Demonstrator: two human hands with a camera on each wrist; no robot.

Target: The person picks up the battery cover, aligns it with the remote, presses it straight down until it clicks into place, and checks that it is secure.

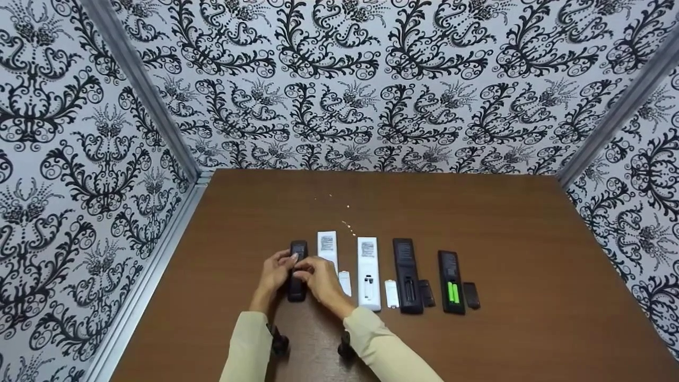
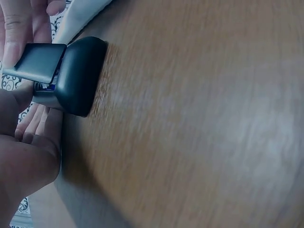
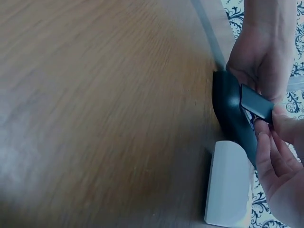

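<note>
A black remote control (image 1: 297,293) lies at the left end of a row of remotes, its battery side up. My left hand (image 1: 273,273) grips it along its left side. From the right, my right hand (image 1: 322,279) pinches a black battery cover (image 2: 40,61) between thumb and fingers. The cover sits tilted over the battery bay, with a gap beneath it. Through that gap a blue-labelled battery (image 2: 46,87) shows in the left wrist view. Beside the black remote, a white remote (image 3: 228,185) stands close to my right hand.
Further right on the brown table (image 1: 254,207) lie a second white remote (image 1: 367,302), a long black remote (image 1: 406,254) and a shorter black one (image 1: 450,262) holding green batteries (image 1: 453,293). Loose covers (image 1: 391,293) lie beside them. Patterned walls (image 1: 339,106) enclose the table.
</note>
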